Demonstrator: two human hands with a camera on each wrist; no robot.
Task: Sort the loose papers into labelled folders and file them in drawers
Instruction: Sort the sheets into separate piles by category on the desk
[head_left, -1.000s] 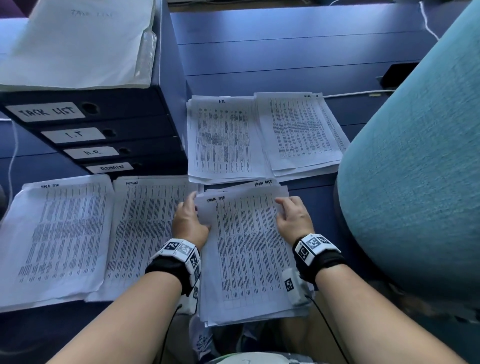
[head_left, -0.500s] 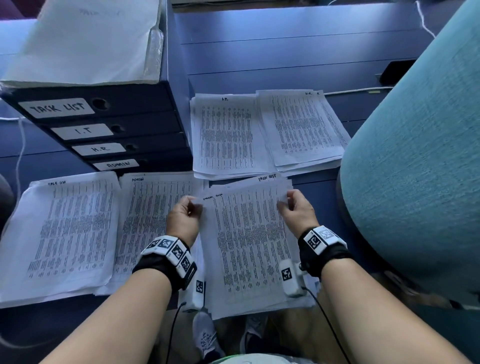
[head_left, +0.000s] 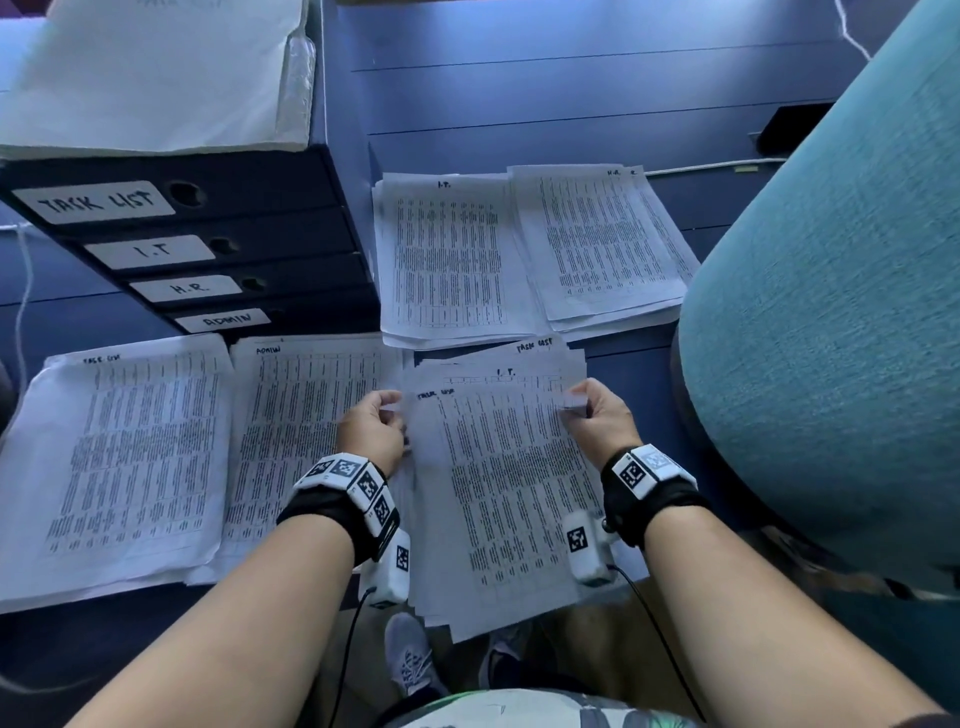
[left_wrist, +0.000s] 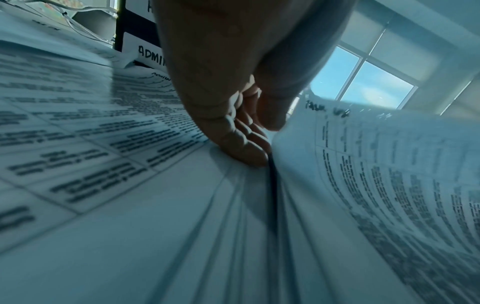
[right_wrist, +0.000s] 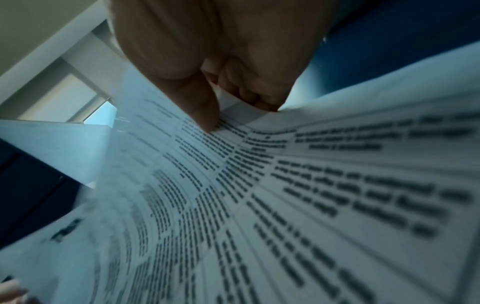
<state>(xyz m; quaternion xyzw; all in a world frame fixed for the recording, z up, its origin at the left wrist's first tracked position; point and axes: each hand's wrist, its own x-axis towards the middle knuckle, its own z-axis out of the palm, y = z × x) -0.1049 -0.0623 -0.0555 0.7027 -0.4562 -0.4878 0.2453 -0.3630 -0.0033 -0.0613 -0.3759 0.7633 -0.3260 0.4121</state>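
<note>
Between my two hands was the top sheet (head_left: 506, 483) of the unsorted stack (head_left: 524, 364), near the front edge of the blue desk (head_left: 571, 104). My left hand (head_left: 371, 434) had its thumb and fingers curled on the sheet's left edge, and in the left wrist view that edge rose clear of the pages under it. My right hand (head_left: 597, 421) pinched the top right corner, thumb on the print and fingers underneath — the right wrist view showed that well.

I judged the step to be lifting one sheet off and reading its heading. To do it well, I thought I should hold only one page, keep both hands level so it would not bend, and read the heading before I moved. It looked like "TASK LIST", but it was blurry. If so, it belonged on the far left pile.

Then I counted — four sorted piles lay on the desk. One was the task list pile (head_left: 119, 457), next to it the admin pile (head_left: 306, 431), behind them the I.T. pile (head_left: 447, 260) and the H.R. pile (head_left: 602, 239). Four folders (head_left: 208, 244) were stacked at the back left, labelled TASK LIST, I.T., H.R. and ADMIN. One white sleeve (head_left: 156, 73) lay on top of them. One teal chair (head_left: 831, 338) stood on my right. I could not count the sheets in any pile.
</note>
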